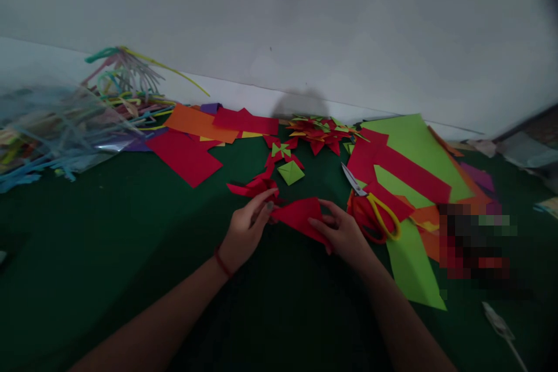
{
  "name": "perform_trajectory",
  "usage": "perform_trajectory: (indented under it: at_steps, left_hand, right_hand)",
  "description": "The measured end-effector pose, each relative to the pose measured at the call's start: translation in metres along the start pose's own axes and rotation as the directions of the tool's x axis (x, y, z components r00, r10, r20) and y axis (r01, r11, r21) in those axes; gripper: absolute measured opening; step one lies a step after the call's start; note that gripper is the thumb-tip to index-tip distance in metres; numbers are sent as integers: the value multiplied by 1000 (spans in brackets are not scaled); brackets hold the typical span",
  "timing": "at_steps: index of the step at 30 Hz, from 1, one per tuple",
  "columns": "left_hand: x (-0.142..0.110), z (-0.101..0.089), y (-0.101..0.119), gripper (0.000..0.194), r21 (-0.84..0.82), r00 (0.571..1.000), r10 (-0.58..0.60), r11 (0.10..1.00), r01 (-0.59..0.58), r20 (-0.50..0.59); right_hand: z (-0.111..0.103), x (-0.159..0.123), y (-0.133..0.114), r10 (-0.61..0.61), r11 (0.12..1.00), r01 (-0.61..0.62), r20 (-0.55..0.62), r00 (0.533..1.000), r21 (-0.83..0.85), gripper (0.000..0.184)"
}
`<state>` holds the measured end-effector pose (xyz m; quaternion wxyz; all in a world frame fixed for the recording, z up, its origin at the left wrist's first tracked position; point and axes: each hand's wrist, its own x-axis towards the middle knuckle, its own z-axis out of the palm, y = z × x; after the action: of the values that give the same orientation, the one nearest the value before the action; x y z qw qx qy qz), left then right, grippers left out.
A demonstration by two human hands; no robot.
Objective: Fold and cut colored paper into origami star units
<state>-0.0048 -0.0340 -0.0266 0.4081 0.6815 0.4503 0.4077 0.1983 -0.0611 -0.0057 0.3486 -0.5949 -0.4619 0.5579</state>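
Between my two hands is a folded piece of red paper (300, 215), roughly triangular, above the green table surface. My left hand (246, 232) pinches its pointed left end between thumb and fingers. On the wider right side, my right hand (342, 232) grips it with the thumb in front and fingers behind. Just beyond my left hand lie folded red paper pieces (257, 186), partly hidden by the fingers. A small folded green paper square (290, 172) sits past the red paper, near a red and green paper flower (281, 150).
Yellow-handled scissors (383, 218) lie right of my right hand on red, orange and green paper sheets (414, 267). A pile of folded paper flowers (320, 131) stands by the wall. Pipe cleaners (126, 81) and a clear plastic bag (56, 122) occupy the far left.
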Motion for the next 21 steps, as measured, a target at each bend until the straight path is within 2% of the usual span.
perform_trajectory:
  at_steps: [2,3,7,10,12,15,17,21]
  left_hand:
    - [0,-1,1,35,-166,988,-131,976,144,86]
    - [1,-2,2,35,-216,981,-157,960,180,118]
    - [1,-4,3,44,-326,975,-147,925,196,168]
    - [3,-2,2,38,-276,968,-182,934,226,174]
    - [4,0,0,30,-217,963,-242,940,262,118]
    - [6,2,-3,27,-224,954,-298,928,297,29]
    - [6,3,-4,29,-235,955,-294,927,293,32]
    - [4,0,-2,30,-220,974,-214,949,225,73]
  right_hand:
    - [0,-1,-1,-16,1000,16,24,1000,-4,48]
    - [0,-2,-2,-26,1000,26,31,999,-10,46]
    - [1,-2,-2,-57,998,58,34,998,-39,40]
    - [0,-1,0,-61,997,63,28,998,-47,39]
    - [-2,1,3,-51,997,51,-1,999,-57,39]
    - [-5,3,7,-61,995,58,-30,998,-83,34]
    - [-8,5,8,-88,992,84,-42,995,-96,30]
    - [-11,5,7,-91,986,82,-57,994,-143,27]
